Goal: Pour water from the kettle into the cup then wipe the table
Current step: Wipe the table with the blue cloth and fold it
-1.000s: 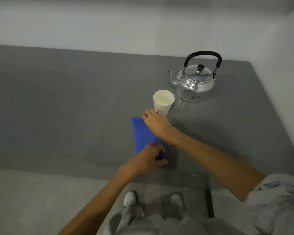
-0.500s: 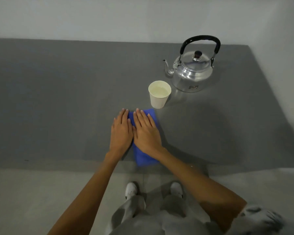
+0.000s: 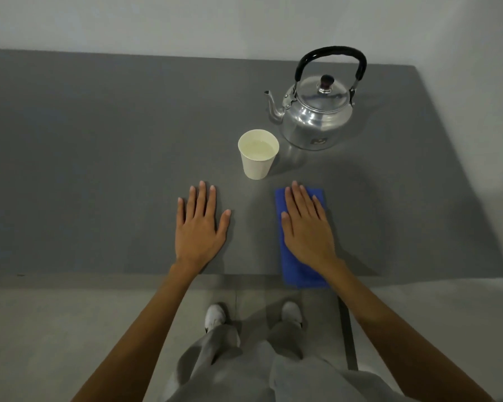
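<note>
A silver kettle (image 3: 317, 117) with a black handle stands upright at the back right of the grey table (image 3: 99, 169), spout pointing left. A white paper cup (image 3: 257, 159) holding water stands just in front of the spout. A folded blue cloth (image 3: 298, 271) lies lengthwise near the front edge, its near end hanging slightly over. My right hand (image 3: 308, 227) lies flat on the cloth, fingers stretched out, pressing it down. My left hand (image 3: 199, 224) rests flat on the bare table to the left of the cloth, fingers apart, holding nothing.
A pale wall runs behind and to the right of the table. The table's front edge (image 3: 128, 274) crosses the view below my hands. My legs and white shoes (image 3: 215, 316) show on the floor beneath.
My right hand has slid the blue cloth to the right, from under the cup to under the kettle. My left hand came off the cloth and now lies flat on the table.
</note>
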A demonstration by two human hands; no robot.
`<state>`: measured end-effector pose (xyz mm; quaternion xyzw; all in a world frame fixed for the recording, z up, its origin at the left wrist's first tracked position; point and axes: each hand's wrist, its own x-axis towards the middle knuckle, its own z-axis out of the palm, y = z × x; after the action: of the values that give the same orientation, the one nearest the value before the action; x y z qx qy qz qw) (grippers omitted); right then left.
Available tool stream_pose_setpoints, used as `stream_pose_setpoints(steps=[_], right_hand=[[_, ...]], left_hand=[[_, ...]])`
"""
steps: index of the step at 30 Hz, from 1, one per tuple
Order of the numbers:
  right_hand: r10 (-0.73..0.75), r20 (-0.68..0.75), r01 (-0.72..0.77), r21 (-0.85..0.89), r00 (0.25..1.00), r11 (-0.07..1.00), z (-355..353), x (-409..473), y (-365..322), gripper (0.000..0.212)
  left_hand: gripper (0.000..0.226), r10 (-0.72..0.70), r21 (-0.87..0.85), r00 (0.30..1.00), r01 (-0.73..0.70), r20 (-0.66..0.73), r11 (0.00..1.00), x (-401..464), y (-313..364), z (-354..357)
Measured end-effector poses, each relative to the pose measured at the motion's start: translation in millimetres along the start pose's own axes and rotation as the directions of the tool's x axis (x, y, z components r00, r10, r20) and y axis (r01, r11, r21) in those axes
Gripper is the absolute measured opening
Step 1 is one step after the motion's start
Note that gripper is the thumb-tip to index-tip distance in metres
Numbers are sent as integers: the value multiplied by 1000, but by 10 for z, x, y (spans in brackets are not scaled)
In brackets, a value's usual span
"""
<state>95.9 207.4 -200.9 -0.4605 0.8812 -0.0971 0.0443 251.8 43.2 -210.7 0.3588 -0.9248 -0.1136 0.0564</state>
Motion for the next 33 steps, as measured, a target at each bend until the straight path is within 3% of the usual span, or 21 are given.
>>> stream_pose_setpoints(steps=[4, 11, 15, 20, 26, 33], right_hand=[[66, -76, -64, 27, 995, 998, 6, 192, -273, 51], [-133, -49, 137, 65, 990, 988, 89, -13, -653, 51], [-193, 64, 193, 17, 979, 981, 99, -407, -434, 54], [-67, 87, 74, -73, 994, 995, -2, -626, 241, 55], [32, 48, -29, -69, 998, 997, -148, 75, 762, 55], [71, 4, -71, -29, 997, 997, -124, 812, 546, 55]], left_hand=[[68, -6, 3, 1000, 6, -5, 1000, -9, 16, 12], [66, -9, 3, 1000, 9, -24, 1000, -27, 21, 6], [66, -7, -15, 1000, 7, -26, 1000, -27, 13, 0], [68, -7, -18, 1000, 7, -21, 1000, -27, -2, 8], [69, -16, -2, 1000, 16, -7, 1000, -11, -2, 5], [68, -17, -3, 1000, 17, 0, 1000, -12, 17, -8]])
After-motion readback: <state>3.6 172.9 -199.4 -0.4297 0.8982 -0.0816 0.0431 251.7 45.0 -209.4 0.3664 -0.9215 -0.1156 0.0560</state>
